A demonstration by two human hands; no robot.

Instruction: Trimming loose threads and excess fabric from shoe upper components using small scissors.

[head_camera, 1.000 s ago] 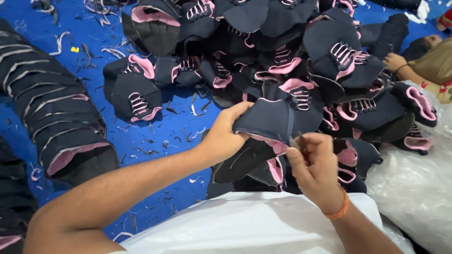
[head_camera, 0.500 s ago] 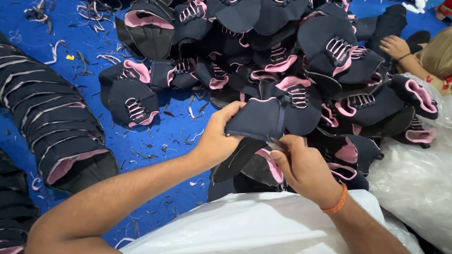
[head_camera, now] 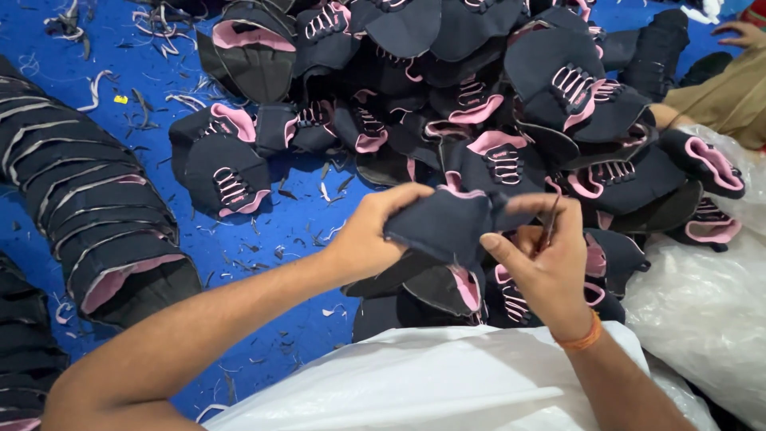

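Since the earlier frame our right hand (head_camera: 542, 263) has lifted a little and turned, so its thumb now points left toward the piece, while our left hand (head_camera: 375, 235) stays clamped on the same spot. We hold a dark navy shoe upper (head_camera: 447, 227) in the air between both hands, just above the pile of uppers (head_camera: 495, 104) and in front of the white plastic sheet (head_camera: 415, 383) at our lap. Its long axis runs roughly left to right, tilted slightly up toward the right, with its flat dark face turned toward us and a thin pink edge showing along the top. Our left hand pinches its left end, thumb on top and fingers curled beneath, the forearm reaching in from the lower left. Our right hand grips the right end together with a thin dark tool (head_camera: 550, 223) that stands nearly upright between the fingers; the wrist wears an orange band (head_camera: 582, 339). So both hands are closed, each on one end of the upper. A row of stacked uppers (head_camera: 88, 207) lies at the left on the blue floor (head_camera: 279, 231), which is strewn with scraps. Another person's hand (head_camera: 742, 32) shows at the upper right.
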